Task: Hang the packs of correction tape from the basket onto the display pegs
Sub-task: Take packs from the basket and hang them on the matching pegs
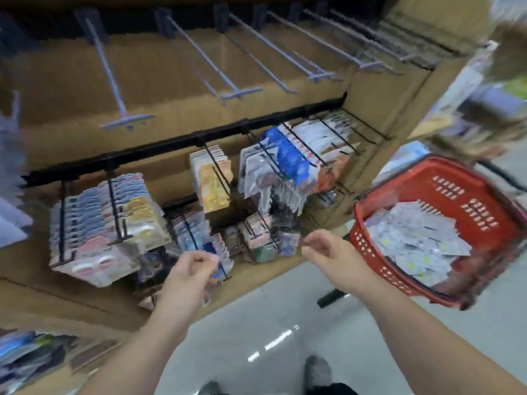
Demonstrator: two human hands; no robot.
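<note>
Facing the Display, Both Hands Raised

The whole view was smeared by motion. The left hand [191, 270] was held up before the low rows of the display, its fingers curled in with the thumb against the forefinger. Through the blur I could not tell whether they pinched anything. The right hand [323, 248] was raised just to its right, apart from it, with fingers loosely curled and nothing seen in them.

The packs [422, 238] lay in a loose heap inside the red basket [368, 252], which sat tilted at the right, near the right hand but not touching it. Neither hand reached into it.

Far up on the brown board [171, 67], a row of long pale pegs [204, 57] stuck out bare, each ending in a short crossbar. Below them a black rail [171, 151] ran from left to right, and dark hooks on it carried thick stacks of hung goods [94, 223]: pale blue and yellow cards at the left, a yellow stack in the middle, blue and white ones further right. More small stacks hung lower, just beyond the hands.

A grey glossy floor [285, 323] showed near the bottom, with a shoe [318, 369] on it.
</note>
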